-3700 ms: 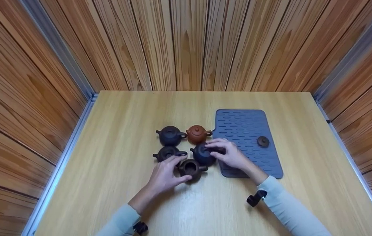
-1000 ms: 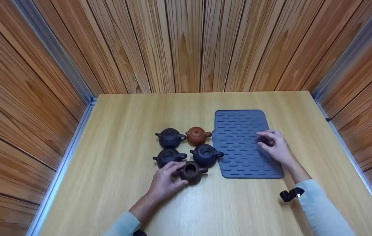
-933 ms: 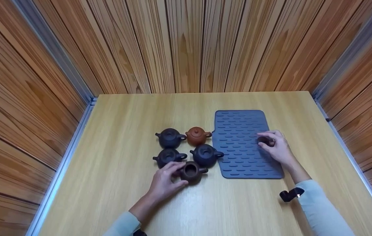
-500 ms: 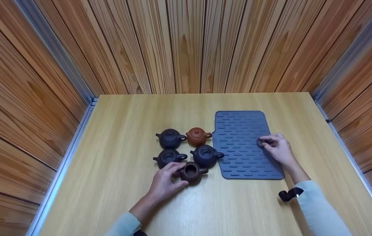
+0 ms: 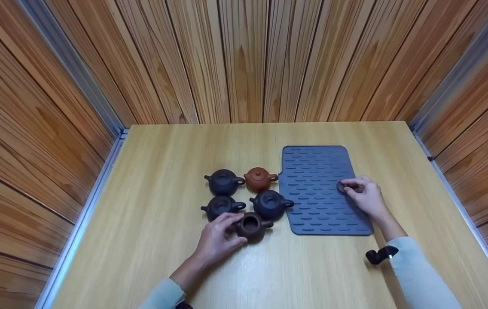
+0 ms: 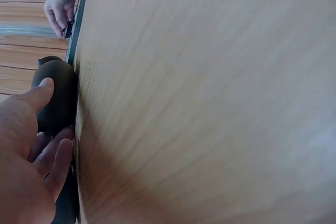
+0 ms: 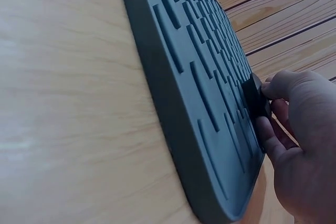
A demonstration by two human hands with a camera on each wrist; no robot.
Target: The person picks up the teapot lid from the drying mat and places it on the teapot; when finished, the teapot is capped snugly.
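In the head view my left hand [image 5: 216, 240] holds a dark brown teapot [image 5: 253, 232] by its spout side, thumb in front and fingers behind. This teapot has no lid on and its round mouth faces up. The left wrist view shows my thumb pressed on the teapot's side [image 6: 59, 95], with the pot standing on the table. Over the right part of the grey mat [image 5: 312, 171], my right hand [image 5: 366, 198] pinches a small dark teapot lid [image 5: 341, 187]. In the right wrist view the lid [image 7: 255, 98] is tilted on edge against the mat, between thumb and fingers.
Two dark teapots [image 5: 223, 182] [image 5: 219, 207] stand at the left of the group. A reddish-brown teapot [image 5: 258, 179] is at the back, and another dark teapot [image 5: 268, 206] has its handle over the mat's left edge. Wood-panelled walls [image 5: 244, 64] enclose the table [image 5: 162, 171].
My right hand has moved from the dark teapot beside the mat rightward to the lid, and its fingers have drawn together on it. The left hand has stayed at the brown teapot.
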